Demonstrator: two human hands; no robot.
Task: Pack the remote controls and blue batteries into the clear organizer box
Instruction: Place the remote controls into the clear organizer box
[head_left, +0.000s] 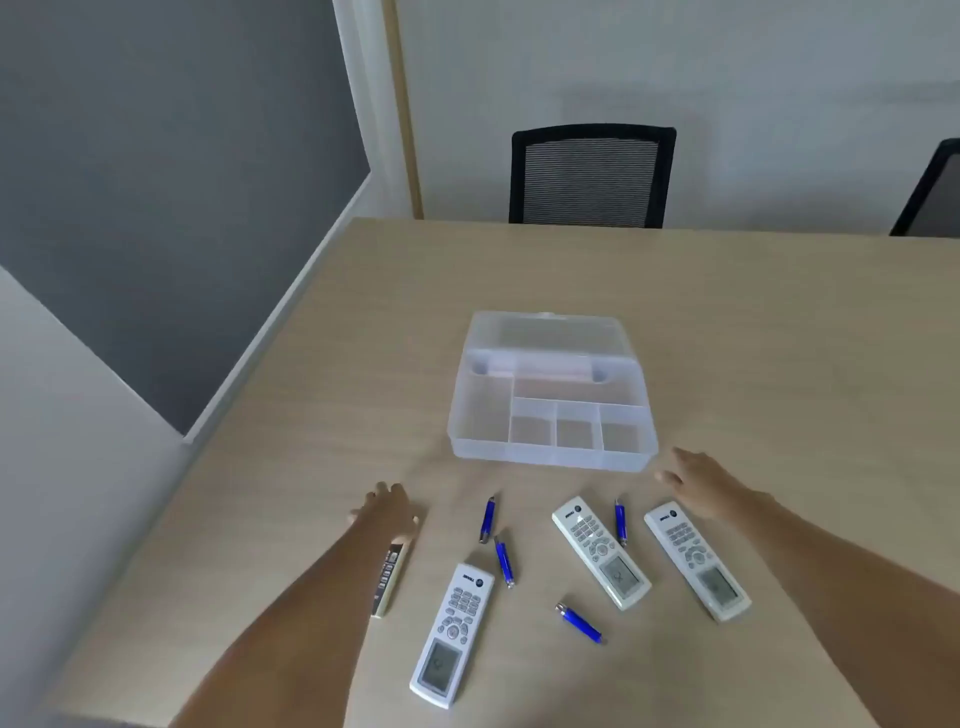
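Note:
A clear organizer box (553, 457) stands open in the middle of the table, its compartments empty. In front of it lie three white remote controls: one near left (452, 634), one centre (600, 553), one right (696, 561). A fourth remote (389, 582) lies partly under my left forearm. Several blue batteries are scattered among them, such as one (488, 519), another (505, 562) and one nearer me (579, 622). My left hand (388, 512) hovers palm down left of the batteries, holding nothing. My right hand (698, 486) is spread by the box's front right corner, empty.
The wooden table (779, 338) reaches to a wall on the left. A black mesh chair (592, 174) stands behind the far edge, and part of a second chair (932, 195) shows at the right.

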